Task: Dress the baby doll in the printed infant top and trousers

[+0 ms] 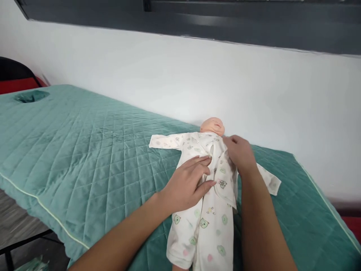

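Note:
A baby doll (pixel 213 125) lies on its back, head toward the wall. It wears a white baby jacket (pixel 191 145) with small animal prints and matching trousers (pixel 208 229). My left hand (pixel 190 182) rests on the doll's middle, fingers stretched out over the jacket front. Beside the doll's shoulder, my right hand (pixel 239 150) has its fingers curled at the edge of the jacket's front panel, and that panel hangs partly folded. Some of the right fingertips are hidden. Both jacket sleeves spread outward, the right one partly behind my forearm.
A green quilted cover (pixel 113 169) lies over the bed, which has a face hole (pixel 32 96) at the far left. A white wall (pixel 126 71) runs behind it under a dark ledge (pixel 225 28). A black and red chair (pixel 17 77) stands at the left.

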A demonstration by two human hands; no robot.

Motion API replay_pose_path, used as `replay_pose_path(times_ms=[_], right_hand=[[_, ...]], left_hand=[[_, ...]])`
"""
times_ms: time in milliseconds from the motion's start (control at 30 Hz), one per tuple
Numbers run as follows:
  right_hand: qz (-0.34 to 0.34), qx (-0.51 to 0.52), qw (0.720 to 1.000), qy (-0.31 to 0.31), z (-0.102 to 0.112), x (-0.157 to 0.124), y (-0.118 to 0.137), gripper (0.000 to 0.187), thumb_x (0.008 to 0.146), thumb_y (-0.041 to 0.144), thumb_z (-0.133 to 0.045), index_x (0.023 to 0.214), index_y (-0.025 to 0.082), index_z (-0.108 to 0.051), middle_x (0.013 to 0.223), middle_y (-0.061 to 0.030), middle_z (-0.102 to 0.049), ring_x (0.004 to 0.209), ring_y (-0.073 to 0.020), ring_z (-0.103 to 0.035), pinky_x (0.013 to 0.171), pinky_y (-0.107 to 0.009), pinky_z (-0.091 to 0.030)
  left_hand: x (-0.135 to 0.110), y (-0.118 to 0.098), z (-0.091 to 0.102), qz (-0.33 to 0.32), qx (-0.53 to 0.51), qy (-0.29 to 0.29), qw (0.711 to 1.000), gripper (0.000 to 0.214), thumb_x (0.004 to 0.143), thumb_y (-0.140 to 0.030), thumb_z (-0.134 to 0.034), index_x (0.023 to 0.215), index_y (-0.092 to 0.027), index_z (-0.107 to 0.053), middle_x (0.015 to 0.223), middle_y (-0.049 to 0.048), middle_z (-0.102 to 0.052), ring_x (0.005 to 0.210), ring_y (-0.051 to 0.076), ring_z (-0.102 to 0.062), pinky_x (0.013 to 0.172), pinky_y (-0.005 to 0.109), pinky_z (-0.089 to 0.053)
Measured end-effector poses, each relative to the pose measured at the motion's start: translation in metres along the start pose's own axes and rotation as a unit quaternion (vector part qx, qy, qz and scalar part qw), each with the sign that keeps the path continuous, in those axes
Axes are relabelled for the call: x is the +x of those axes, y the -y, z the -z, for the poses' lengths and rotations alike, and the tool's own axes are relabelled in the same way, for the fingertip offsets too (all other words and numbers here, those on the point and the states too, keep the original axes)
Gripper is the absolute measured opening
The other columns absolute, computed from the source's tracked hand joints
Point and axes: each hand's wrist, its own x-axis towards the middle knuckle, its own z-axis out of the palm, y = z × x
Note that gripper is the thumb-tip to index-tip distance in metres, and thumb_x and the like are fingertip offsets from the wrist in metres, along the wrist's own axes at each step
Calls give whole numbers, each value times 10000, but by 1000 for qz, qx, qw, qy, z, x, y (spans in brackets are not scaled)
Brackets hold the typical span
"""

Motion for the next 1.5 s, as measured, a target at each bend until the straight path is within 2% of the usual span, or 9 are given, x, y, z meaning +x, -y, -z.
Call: replay_pose_path(times_ms=[133, 233, 367, 433, 500, 600, 867, 1033, 1500], right_hand=[[34, 82, 995, -48, -7, 0, 9, 270, 837, 426, -579, 665, 221, -542, 632, 28, -552, 633, -157, -470, 651, -305, -357], [46, 71, 996, -24, -15, -5, 11, 295, 854, 436, -576, 662, 212, -579, 659, 8, -602, 659, -168, -500, 670, -313, -366], [16, 111, 993, -27, -19, -10, 6, 303, 876, 438, -542, 715, 205, -649, 747, -15, -672, 706, -184, -549, 705, -328, -398], [1, 122, 992, -42, -18, -10, 3, 240, 857, 393, -560, 746, 208, -666, 779, -20, -685, 740, -195, -570, 729, -336, -415], [0, 122, 991, -52, -19, -11, -1, 186, 838, 356, -577, 779, 212, -678, 815, -27, -688, 779, -207, -587, 762, -348, -431], [7, 111, 992, -51, -20, -11, -5, 159, 823, 323, -593, 842, 218, -711, 922, -48, -679, 824, -209, -593, 814, -361, -448], [17, 94, 995, -16, -22, -8, -8, 237, 840, 340, -593, 954, 224, -766, 1022, -66, -648, 874, -211, -601, 916, -391, -460], [31, 105, 994, 7, -21, -6, -11, 259, 859, 363, -576, 973, 240, -774, 987, -47, -678, 943, -231, -613, 925, -391, -451], [120, 146, 981, 42, -24, -2, -15, 278, 903, 329, -568, 1100, 278, -757, 1066, -47, -651, 977, -202, -608, 936, -372, -462]], left_hand=[[10, -12, -6, -40, 13, 13, 999, 73, 990, -235, -543, 1000, -181, -592, 1164, 107, -745, 1267, 219, -626, 1132, 424, -478], [16, -7, -5, -18, -31, -57, 998, 96, 986, -206, -535, 997, -203, -631, 1082, 57, -770, 1071, 165, -711, 992, 327, -556], [36, 27, 0, 186, -14, -189, 964, 139, 948, -255, -568, 934, -209, -698, 983, 43, -770, 945, 175, -712, 865, 301, -563], [51, 48, 1, 292, -15, -151, 944, 145, 905, -271, -597, 900, -200, -724, 947, 42, -771, 908, 194, -706, 848, 314, -551], [66, 64, 2, 332, -41, -85, 939, 175, 887, -259, -582, 911, -203, -747, 956, 35, -776, 908, 202, -705, 859, 319, -533], [87, 73, 1, 303, -50, -17, 952, 230, 878, -237, -543, 908, -220, -771, 1012, 24, -775, 942, 207, -694, 877, 309, -508], [127, 68, -15, 313, -38, 40, 948, 234, 878, -287, -593, 947, -174, -786, 973, 68, -768, 907, 223, -679, 866, 330, -499], [125, 73, -24, 287, -48, 32, 956, 253, 895, -304, -580, 1003, -208, -788, 1039, 66, -743, 949, 218, -663, 872, 329, -490], [125, 69, -26, 277, -82, -7, 957, 160, 867, -201, -545, 808, -182, -693, 936, 33, -760, 827, 175, -654, 861, 309, -493]])
